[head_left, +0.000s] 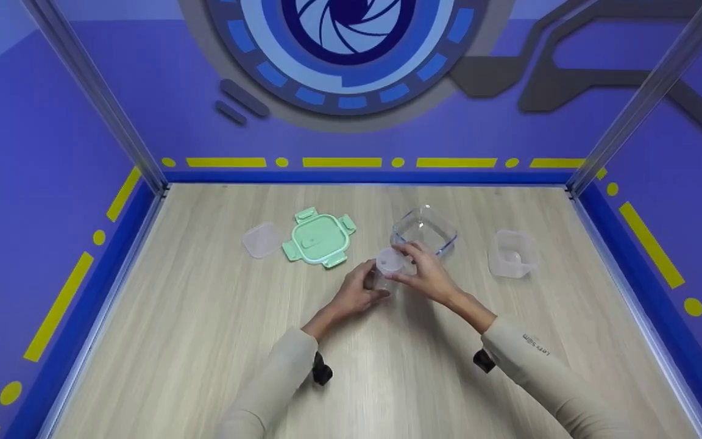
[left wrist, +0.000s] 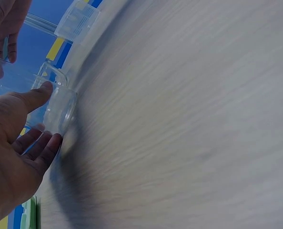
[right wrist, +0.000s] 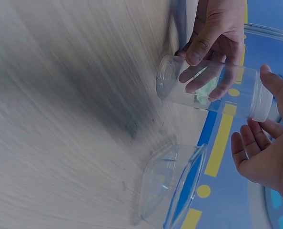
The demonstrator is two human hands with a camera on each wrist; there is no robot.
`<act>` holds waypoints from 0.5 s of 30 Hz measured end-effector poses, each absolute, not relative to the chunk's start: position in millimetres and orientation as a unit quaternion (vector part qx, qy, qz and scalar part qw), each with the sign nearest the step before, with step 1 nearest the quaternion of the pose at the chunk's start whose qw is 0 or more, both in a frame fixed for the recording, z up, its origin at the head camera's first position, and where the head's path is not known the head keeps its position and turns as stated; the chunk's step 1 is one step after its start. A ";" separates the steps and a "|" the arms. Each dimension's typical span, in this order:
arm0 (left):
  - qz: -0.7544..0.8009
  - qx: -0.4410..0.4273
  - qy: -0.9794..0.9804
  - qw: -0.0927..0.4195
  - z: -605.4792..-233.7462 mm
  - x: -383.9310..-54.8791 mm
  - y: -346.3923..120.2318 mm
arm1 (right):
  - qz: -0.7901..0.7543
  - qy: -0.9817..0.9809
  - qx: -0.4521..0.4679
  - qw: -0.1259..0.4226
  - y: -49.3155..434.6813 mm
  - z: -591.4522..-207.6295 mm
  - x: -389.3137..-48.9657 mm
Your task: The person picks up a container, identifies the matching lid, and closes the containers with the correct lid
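Note:
A clear cylindrical jar [right wrist: 170,86] with a whitish round lid [head_left: 390,260] is between my two hands, its base close over the table. My left hand [head_left: 354,292] grips the jar's body, with the thumb on one side and the fingers round the other. At the top, my right hand [head_left: 429,275] holds the lid's rim between thumb and fingers. In the right wrist view the lid [right wrist: 262,104] sits on the jar's mouth. Just behind the right hand stands a square clear glass container [head_left: 424,228], its open side up.
Left of the hands lies a green lid with side clips [head_left: 320,239], beside a translucent square lid [head_left: 262,240]. A translucent square tub [head_left: 512,255] stands to the right. Blue walls [head_left: 351,143] enclose the wooden table [head_left: 205,341] at the back and sides.

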State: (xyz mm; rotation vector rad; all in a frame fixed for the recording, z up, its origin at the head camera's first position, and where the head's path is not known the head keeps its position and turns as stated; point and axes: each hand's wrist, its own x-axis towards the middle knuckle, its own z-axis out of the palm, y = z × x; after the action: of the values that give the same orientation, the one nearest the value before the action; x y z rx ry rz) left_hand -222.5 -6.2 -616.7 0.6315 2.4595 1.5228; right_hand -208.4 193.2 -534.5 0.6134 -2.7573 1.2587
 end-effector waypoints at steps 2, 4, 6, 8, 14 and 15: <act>0.514 0.210 0.826 0.092 -616.6 -222.2 -6.2 | 0.412 -0.889 0.198 0.026 193.2 -535.5 -208.6; 0.515 0.210 0.826 0.090 -616.7 -222.3 -6.0 | 0.416 -0.888 0.196 0.028 193.2 -536.8 -208.6; 0.514 0.210 0.827 0.089 -616.8 -222.4 -6.0 | 0.416 -0.887 0.194 0.037 192.9 -538.8 -208.3; 0.512 0.209 0.828 0.090 -616.9 -222.6 -6.1 | 0.417 -0.887 0.194 0.048 192.1 -539.9 -207.9; 0.511 0.205 0.829 0.098 -616.9 -222.8 -6.0 | 0.411 -0.890 0.180 0.082 188.9 -543.7 -205.0; 0.511 0.205 0.829 0.097 -617.0 -222.9 -5.9 | 0.412 -0.889 0.177 0.087 188.3 -544.5 -204.4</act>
State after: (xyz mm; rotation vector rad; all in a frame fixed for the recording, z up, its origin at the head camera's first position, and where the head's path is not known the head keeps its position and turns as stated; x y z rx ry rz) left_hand -222.9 -5.9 -617.0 0.6080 2.4540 1.5130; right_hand -204.4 188.3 -544.5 0.5278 -2.6490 1.2272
